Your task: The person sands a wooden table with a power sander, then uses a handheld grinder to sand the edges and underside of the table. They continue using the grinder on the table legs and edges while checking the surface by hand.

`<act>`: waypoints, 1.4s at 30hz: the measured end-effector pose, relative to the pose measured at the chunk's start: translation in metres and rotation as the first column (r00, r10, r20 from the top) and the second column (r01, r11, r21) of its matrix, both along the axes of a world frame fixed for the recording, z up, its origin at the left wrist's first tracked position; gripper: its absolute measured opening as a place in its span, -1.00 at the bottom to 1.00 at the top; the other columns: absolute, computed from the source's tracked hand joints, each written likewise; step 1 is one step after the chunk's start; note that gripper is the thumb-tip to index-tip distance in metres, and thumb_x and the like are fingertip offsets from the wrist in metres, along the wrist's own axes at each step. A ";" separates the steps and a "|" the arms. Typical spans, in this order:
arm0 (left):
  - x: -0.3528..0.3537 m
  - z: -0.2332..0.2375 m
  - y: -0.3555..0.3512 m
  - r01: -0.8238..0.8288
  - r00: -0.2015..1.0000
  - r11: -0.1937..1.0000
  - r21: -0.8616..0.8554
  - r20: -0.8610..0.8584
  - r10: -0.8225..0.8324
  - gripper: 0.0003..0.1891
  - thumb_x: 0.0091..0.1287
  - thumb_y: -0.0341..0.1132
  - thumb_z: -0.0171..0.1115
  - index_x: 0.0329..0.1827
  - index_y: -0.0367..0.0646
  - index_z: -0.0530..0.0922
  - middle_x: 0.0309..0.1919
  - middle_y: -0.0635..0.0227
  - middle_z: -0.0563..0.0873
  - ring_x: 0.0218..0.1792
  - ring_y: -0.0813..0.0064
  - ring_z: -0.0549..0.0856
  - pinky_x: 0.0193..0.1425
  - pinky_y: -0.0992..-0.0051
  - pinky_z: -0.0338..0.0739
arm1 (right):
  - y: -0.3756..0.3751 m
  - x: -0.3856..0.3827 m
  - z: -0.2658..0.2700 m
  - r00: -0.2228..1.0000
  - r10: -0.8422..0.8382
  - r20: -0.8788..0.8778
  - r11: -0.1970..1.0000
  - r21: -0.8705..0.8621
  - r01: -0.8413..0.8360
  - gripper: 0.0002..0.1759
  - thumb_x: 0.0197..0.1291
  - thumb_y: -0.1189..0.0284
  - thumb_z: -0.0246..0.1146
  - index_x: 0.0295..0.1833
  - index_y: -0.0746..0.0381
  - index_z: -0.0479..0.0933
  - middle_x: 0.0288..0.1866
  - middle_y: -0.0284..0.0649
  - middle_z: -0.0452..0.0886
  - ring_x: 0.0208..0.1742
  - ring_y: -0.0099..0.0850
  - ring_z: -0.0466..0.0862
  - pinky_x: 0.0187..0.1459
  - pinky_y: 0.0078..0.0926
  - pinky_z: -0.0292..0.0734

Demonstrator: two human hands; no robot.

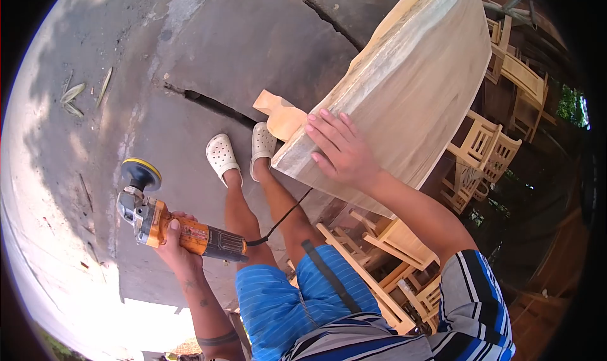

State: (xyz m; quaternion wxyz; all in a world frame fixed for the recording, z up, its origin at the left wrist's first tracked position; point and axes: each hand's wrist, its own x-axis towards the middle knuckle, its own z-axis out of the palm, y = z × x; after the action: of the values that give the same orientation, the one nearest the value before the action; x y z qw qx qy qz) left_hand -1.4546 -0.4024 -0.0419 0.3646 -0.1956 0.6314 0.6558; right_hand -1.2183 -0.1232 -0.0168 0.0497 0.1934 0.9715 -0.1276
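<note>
An orange angle grinder [193,234] with a round yellow-edged pad [142,173] is held in my left hand [179,239], whose fingers wrap round its body. The pad is in the air, apart from the wood. My right hand [341,151] lies flat, fingers spread, on a large wooden slab [417,89] near its corner. Pale, uneven wood runs along the slab's long edge. A curved wooden leg [282,115] shows beneath that edge. From the grinder's rear end a black cord [284,217] runs toward the slab.
Wooden chairs [484,147] stand beyond the slab on the right, with more light wooden furniture [404,241] below it. Two white clogs [221,155] are on the concrete floor [208,51], which has a long dark crack [218,108]. Dry leaves [73,95] lie at the left.
</note>
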 end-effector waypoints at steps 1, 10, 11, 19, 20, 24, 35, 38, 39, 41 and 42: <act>0.002 0.007 0.002 -0.007 1.000 1.000 0.014 0.008 0.007 -0.47 0.21 -0.43 0.32 0.26 -0.31 0.41 -0.25 0.13 0.65 -0.26 0.24 0.70 -0.13 0.25 0.69 | -0.001 0.000 0.001 1.000 0.001 -0.003 1.000 0.000 -0.001 -0.43 0.35 0.25 0.18 0.42 0.21 0.41 0.49 -0.19 0.40 0.55 -0.17 0.33 0.53 0.01 0.11; 0.047 0.061 0.020 0.083 0.995 0.996 0.043 0.046 -0.085 -0.53 0.24 -0.34 0.30 0.19 -0.26 0.40 -0.23 0.14 0.62 -0.23 0.27 0.69 -0.09 0.20 0.67 | -0.009 -0.004 -0.006 0.973 -0.203 -0.109 0.977 0.037 0.208 -0.43 0.33 0.17 0.19 0.36 0.21 0.43 0.46 -0.19 0.41 0.59 -0.21 0.21 0.55 0.08 0.04; 0.053 0.066 0.024 0.104 0.994 0.993 0.057 0.033 -0.106 -0.54 0.25 -0.33 0.30 0.18 -0.25 0.41 -0.24 0.14 0.62 -0.24 0.27 0.68 -0.09 0.21 0.66 | -0.023 0.006 0.001 0.948 -0.299 -0.110 0.954 -0.018 0.299 -0.45 0.30 0.20 0.21 0.33 0.22 0.44 0.44 -0.17 0.42 0.55 -0.19 0.26 0.54 0.08 0.06; 0.111 0.112 0.037 0.252 0.937 0.963 0.096 0.225 -0.267 -0.63 0.29 -0.29 0.27 0.08 -0.24 0.43 -0.27 0.16 0.65 -0.22 0.23 0.72 -0.07 0.21 0.69 | -0.284 0.135 -0.049 -0.341 -0.844 0.414 -0.469 -0.262 0.843 -0.17 0.09 0.34 0.43 0.40 0.33 0.18 0.43 0.11 0.16 0.27 0.05 0.43 0.37 -0.03 0.29; 0.120 0.120 0.042 0.318 0.921 0.942 0.102 0.203 -0.333 -0.62 0.28 -0.28 0.27 0.10 -0.22 0.42 -0.27 0.17 0.64 -0.22 0.25 0.71 -0.07 0.21 0.69 | -0.285 0.139 -0.067 -0.530 -0.730 0.431 -0.665 -0.273 0.695 -0.25 0.11 0.37 0.42 0.34 0.34 0.24 0.36 0.09 0.24 0.23 -0.01 0.46 0.26 -0.04 0.38; 0.162 0.139 0.058 0.551 0.827 0.831 0.082 0.077 -0.556 -0.56 0.25 -0.26 0.29 0.14 -0.19 0.39 -0.25 0.16 0.64 -0.20 0.24 0.70 -0.07 0.23 0.69 | -0.278 0.191 -0.135 -0.804 -0.156 0.574 -0.973 -0.229 0.026 -0.61 0.13 0.50 0.35 0.02 0.38 0.41 -0.04 0.01 0.49 -0.15 -0.19 0.59 -0.32 -0.21 0.54; 0.199 0.231 0.144 0.803 0.575 0.595 0.025 -0.290 -0.765 -0.49 0.30 -0.06 0.23 0.23 -0.09 0.41 -0.21 0.25 0.60 -0.20 0.33 0.64 -0.08 0.28 0.61 | -0.302 0.543 -0.073 -0.724 -0.180 0.666 0.238 -0.685 -0.689 -0.70 0.53 0.22 0.08 -0.06 0.22 0.58 -0.51 -0.48 0.53 -0.54 -0.61 0.47 -0.48 -0.63 0.42; 0.204 0.263 0.166 0.815 0.562 0.574 0.075 -0.343 -0.753 -0.54 0.29 -0.04 0.24 0.15 -0.09 0.45 -0.25 0.31 0.57 -0.23 0.38 0.61 -0.07 0.31 0.57 | -0.293 0.602 0.008 -0.880 -0.090 0.467 0.265 -0.840 -0.473 -0.74 0.56 0.29 0.04 -0.12 0.18 0.55 -0.54 -0.55 0.35 -0.59 -0.69 0.31 -0.54 -0.65 0.27; 0.208 0.276 0.172 0.843 0.513 0.536 0.051 -0.379 -0.770 -0.52 0.29 -0.03 0.25 0.15 -0.12 0.44 -0.26 0.33 0.56 -0.24 0.40 0.60 -0.09 0.32 0.56 | -0.286 0.603 0.038 -0.906 -0.114 0.408 0.264 -0.867 -0.423 -0.75 0.56 0.30 0.03 -0.12 0.18 0.55 -0.54 -0.56 0.31 -0.61 -0.71 0.26 -0.56 -0.66 0.22; 0.209 0.291 0.180 0.856 0.490 0.512 0.065 -0.414 -0.767 -0.40 0.23 -0.05 0.28 0.26 -0.17 0.38 -0.25 0.29 0.56 -0.25 0.37 0.61 -0.13 0.33 0.59 | -0.267 0.584 0.099 -0.948 -0.186 0.257 0.125 -0.951 -0.282 -0.75 0.55 0.28 0.06 -0.12 0.18 0.54 -0.54 -0.56 0.28 -0.61 -0.72 0.23 -0.58 -0.68 0.17; 0.206 0.295 0.182 0.869 0.462 0.491 0.056 -0.443 -0.768 -0.27 0.18 -0.06 0.29 0.38 -0.20 0.31 -0.23 0.25 0.57 -0.23 0.34 0.63 -0.12 0.30 0.61 | -0.255 0.568 0.121 -0.953 -0.238 0.187 0.053 -0.977 -0.205 -0.75 0.55 0.26 0.07 -0.12 0.18 0.54 -0.55 -0.56 0.27 -0.61 -0.73 0.22 -0.58 -0.69 0.15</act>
State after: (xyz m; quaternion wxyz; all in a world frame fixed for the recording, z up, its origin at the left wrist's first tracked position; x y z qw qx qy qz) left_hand -1.2490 -0.2201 0.2533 0.5373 0.3118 0.6038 0.4994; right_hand -0.6502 -0.3780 0.1039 -0.7604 0.5538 -0.1014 -0.3236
